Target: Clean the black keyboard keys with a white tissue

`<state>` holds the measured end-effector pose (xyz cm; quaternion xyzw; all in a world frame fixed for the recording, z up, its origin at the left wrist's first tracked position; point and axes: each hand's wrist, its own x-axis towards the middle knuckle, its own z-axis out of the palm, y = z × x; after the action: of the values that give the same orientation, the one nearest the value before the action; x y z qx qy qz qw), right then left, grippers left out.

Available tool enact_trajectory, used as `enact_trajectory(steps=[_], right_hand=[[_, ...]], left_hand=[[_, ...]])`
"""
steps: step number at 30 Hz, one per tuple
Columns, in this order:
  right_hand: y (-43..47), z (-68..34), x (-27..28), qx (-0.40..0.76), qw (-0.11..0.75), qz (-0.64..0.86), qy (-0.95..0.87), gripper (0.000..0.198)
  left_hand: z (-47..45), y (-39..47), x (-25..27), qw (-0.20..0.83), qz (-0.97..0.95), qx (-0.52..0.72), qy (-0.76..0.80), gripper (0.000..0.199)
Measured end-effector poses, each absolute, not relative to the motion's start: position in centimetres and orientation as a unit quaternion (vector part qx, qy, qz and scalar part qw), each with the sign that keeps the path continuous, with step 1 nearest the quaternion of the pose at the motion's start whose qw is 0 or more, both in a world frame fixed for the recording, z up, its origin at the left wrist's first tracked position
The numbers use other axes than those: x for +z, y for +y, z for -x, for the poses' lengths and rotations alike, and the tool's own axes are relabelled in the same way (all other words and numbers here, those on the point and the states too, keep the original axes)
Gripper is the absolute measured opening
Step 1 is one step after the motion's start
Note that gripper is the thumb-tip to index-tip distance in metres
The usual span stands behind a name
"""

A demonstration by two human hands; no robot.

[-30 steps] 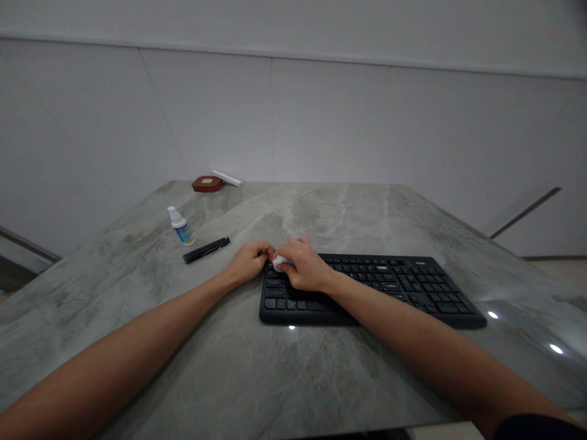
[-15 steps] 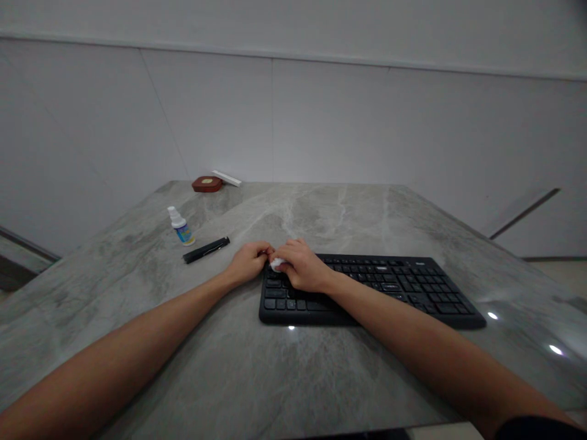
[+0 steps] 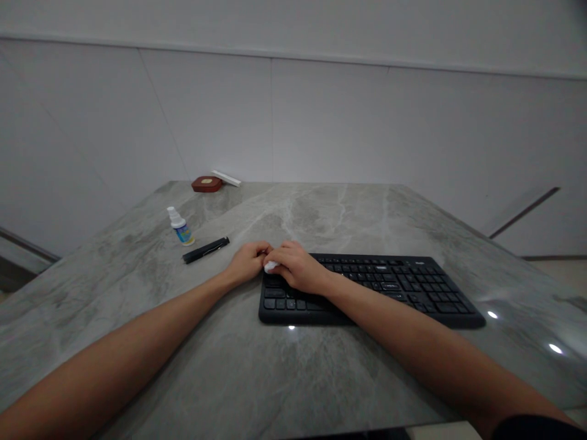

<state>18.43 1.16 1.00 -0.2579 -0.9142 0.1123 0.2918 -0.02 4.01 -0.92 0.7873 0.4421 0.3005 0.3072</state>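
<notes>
A black keyboard (image 3: 403, 282) lies flat on the grey marbled table, partly hidden under my right forearm. My right hand (image 3: 300, 267) is over its left end, fingers closed on a small crumpled white wipe (image 3: 270, 267) that touches the upper-left keys. Right beside it, my left hand (image 3: 250, 260) grips the keyboard's far left corner with bent fingers; the fingertips are partly covered by the right hand.
Left of my hands lies a slim black object with a clip (image 3: 206, 250). Behind it stands a small white bottle with a blue and yellow label (image 3: 181, 227). A reddish-brown case (image 3: 206, 184) and a white strip (image 3: 227, 178) lie by the wall.
My right hand has slid slightly left with the wipe along the keyboard's upper-left keys. My left hand stays at the corner.
</notes>
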Motion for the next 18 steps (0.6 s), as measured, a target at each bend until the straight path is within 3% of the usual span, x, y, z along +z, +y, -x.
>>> enact_trajectory(steps=[8, 18], right_hand=[[1.79, -18.49, 0.65, 0.059, 0.288, 0.315, -0.902, 0.014], [1.89, -18.50, 0.61, 0.086, 0.303, 0.349, -0.883, 0.012]], left_hand=[[-0.12, 4.08, -0.81, 0.302, -0.787, 0.311, 0.440, 0.017], [-0.17, 4.04, -0.70, 0.300, -0.787, 0.316, 0.437, 0.017]])
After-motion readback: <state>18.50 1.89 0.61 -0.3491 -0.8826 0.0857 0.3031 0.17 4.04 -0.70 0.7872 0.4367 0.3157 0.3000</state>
